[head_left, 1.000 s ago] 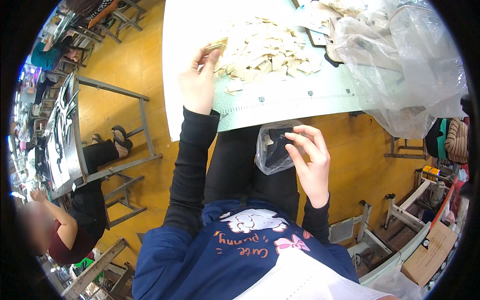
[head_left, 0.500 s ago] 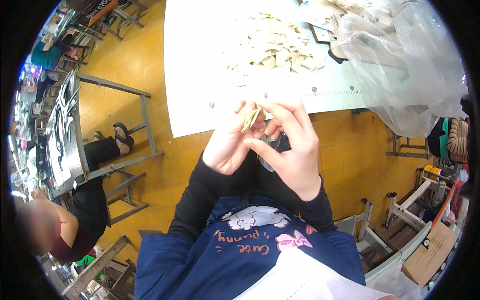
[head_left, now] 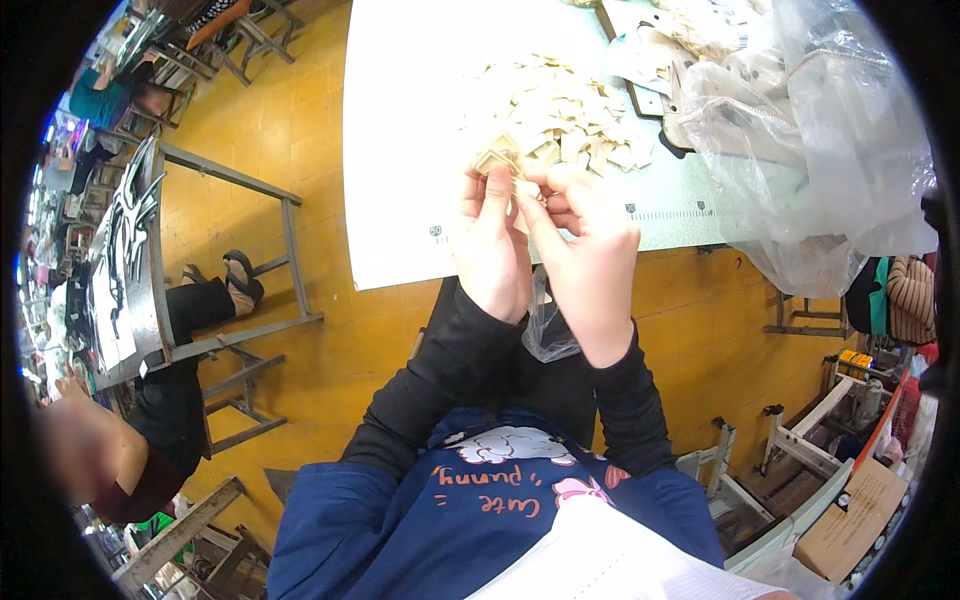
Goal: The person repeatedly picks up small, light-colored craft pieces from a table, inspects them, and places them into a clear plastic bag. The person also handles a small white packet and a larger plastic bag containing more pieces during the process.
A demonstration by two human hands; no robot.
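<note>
My left hand (head_left: 492, 245) and my right hand (head_left: 585, 250) are raised together in front of me, fingertips meeting on a small stack of beige fabric pieces (head_left: 500, 158). Both hands pinch this stack. Just beyond them a loose pile of similar beige pieces (head_left: 565, 115) lies on the white table (head_left: 400, 150). A small clear plastic bag (head_left: 545, 330) rests on my lap below the hands, partly hidden by my wrists.
A large crumpled clear plastic bag (head_left: 820, 140) with pale material covers the table's right side. Another person (head_left: 120, 440) sits at the left beside a metal-framed worktable (head_left: 130, 260). Metal stands and a cardboard box (head_left: 850, 510) are at lower right on the yellow floor.
A second ago my left hand reached to the pile while my right held the small bag on my lap. Both hands then came together and have risen toward the table's edge with the stack.
</note>
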